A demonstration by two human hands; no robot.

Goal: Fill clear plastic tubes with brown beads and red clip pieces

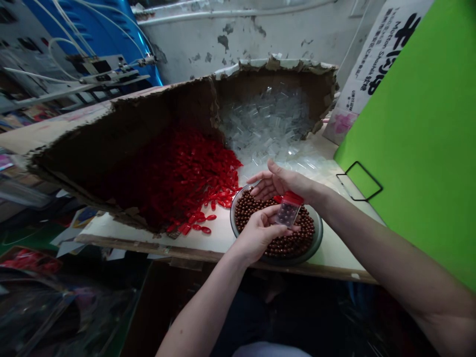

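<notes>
My left hand [258, 231] grips a small clear plastic box [287, 214] with dark brown balls inside and a red cap [293, 199] on its top. Just beyond it, my right hand [279, 181] is held with its fingers spread and the palm partly turned up, close to the cap. Both hands are over a round bowl [319, 242] filled with shiny brown balls [293, 243]. To the left of the bowl, loose red plastic pieces [197, 218] lie on the white tabletop.
A torn cardboard box [159, 94] holds a heap of red pieces [178, 171] on its left side and clear plastic boxes [267, 126] on its right. A bright green panel [420, 134] with a black wire loop [360, 181] stands at right. Blue machinery [111, 25] is at the back left.
</notes>
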